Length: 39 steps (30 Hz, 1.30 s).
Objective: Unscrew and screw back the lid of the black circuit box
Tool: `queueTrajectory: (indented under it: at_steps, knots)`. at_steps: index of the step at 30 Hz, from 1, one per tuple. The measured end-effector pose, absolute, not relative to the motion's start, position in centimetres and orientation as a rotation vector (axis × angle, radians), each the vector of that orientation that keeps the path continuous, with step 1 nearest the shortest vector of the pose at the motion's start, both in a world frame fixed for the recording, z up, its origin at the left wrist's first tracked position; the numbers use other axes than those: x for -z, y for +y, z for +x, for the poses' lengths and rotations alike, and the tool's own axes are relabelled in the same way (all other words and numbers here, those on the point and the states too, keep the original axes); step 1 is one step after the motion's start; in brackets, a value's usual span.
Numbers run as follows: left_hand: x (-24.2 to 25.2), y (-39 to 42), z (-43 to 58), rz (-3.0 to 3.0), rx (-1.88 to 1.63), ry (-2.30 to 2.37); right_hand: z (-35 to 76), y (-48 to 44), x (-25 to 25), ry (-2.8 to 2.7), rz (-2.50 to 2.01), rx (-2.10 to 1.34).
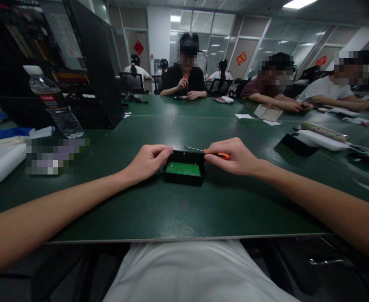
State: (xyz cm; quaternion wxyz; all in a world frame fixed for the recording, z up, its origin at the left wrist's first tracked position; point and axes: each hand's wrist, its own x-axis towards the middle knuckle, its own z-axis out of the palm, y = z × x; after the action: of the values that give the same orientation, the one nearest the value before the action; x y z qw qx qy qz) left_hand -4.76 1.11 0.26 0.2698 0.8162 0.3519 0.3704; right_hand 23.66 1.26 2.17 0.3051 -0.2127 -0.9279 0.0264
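A black plastic box without a lid sits on the green table in front of me, a green circuit board lying inside it. My left hand is closed on the box's left end, thumb and fingers at the upper corner. In my right hand is a screwdriver with an orange and black handle. Its thin metal shaft points left, above the far wall of the box. The fingers of that hand are close to the box's right corner; whether they touch it I cannot tell.
To the left stand a plastic water bottle and a black computer case. A black box-shaped piece and a white object lie at the right. Across the green table, a person holds an orange-handled tool; others sit at right.
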Motion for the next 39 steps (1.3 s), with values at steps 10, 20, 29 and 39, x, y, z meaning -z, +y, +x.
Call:
queueTrajectory:
  at_steps: [10, 20, 29, 39]
  knots:
    - [-0.35, 1.00, -4.74, 2.199, -1.000, 0.948, 23.62, 1.16, -2.26, -2.459, -0.586, -0.104]
    - [-0.13, 1.17, -4.87, 2.188, -0.988, 0.942, 23.66, 1.22, -2.22, -2.459, -0.575, -0.082]
    - [-0.19, 1.16, -4.81, 2.201, -0.999, 0.939, 23.70, 1.22, -2.21, -2.467, -0.592, -0.083]
    - [-0.24, 1.09, -4.78, 2.202, -0.997, 0.944, 23.73, 1.18, -2.26, -2.470, -0.591, -0.080]
